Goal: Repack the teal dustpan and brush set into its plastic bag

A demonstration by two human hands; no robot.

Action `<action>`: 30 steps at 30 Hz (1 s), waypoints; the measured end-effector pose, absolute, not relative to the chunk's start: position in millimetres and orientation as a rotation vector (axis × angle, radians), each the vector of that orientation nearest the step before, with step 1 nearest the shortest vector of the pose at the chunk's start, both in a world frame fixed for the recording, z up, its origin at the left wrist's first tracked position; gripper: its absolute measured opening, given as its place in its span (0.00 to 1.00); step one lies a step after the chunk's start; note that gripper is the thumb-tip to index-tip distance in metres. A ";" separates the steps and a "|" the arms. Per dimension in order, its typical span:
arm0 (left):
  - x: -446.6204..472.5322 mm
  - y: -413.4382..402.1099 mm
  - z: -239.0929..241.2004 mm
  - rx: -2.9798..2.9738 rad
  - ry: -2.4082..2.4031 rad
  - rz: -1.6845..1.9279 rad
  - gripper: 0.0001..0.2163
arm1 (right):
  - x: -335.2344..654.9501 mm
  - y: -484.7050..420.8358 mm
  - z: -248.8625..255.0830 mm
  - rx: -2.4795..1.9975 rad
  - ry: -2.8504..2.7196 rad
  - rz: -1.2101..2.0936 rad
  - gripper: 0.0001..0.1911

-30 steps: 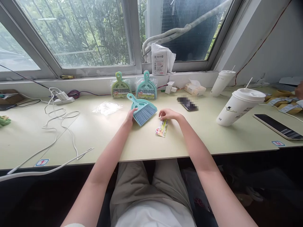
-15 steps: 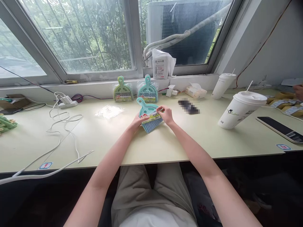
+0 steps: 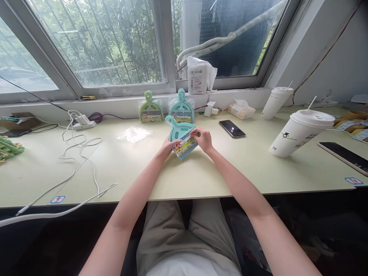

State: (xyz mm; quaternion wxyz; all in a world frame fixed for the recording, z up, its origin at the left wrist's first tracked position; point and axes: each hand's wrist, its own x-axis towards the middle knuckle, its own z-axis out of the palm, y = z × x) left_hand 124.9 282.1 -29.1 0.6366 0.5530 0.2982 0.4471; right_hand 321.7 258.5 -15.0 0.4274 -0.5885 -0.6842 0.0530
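A small teal brush and dustpan set [image 3: 178, 131] lies on the pale green table [image 3: 201, 172] in front of me. A colourful paper label [image 3: 186, 145] sits across its bristles. My left hand [image 3: 167, 146] grips the set's left edge and the label's left end. My right hand [image 3: 204, 138] pinches the label's right end against the set. Behind them, a green packaged set [image 3: 150, 109] and a teal packaged set [image 3: 182, 108] lean against the window ledge. An empty clear plastic bag [image 3: 134, 133] lies to the left.
A phone [image 3: 232, 128] lies right of my hands, a tissue box [image 3: 240, 110] behind it. Two white lidded cups [image 3: 299, 132] [image 3: 276, 102] stand at right, with a tablet [image 3: 343, 156] beyond. White cables [image 3: 77, 153] and a power strip [image 3: 82, 122] sprawl at left. Green clips [image 3: 8, 147] sit far left.
My right hand picked the label up from the table and brought it onto the brush; both hands now press it lower over the bristles. The set shifted slightly right.
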 end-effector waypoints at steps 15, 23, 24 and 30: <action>120.7 291.1 -26.4 1.137 0.638 1.266 0.32 | 293.3 250.9 -4.3 -0.937 -1.141 1.228 0.21; 123.9 293.3 -30.4 1.251 0.640 1.230 0.32 | 298.2 259.5 -19.1 -0.944 -0.889 1.219 0.09; 124.6 292.7 -30.3 1.254 0.645 1.233 0.31 | 298.4 259.8 -19.9 -0.939 -0.886 1.216 0.09; 121.4 293.5 -27.8 1.261 0.674 1.240 0.30 | 291.7 258.8 -24.0 -0.941 -0.855 1.241 0.09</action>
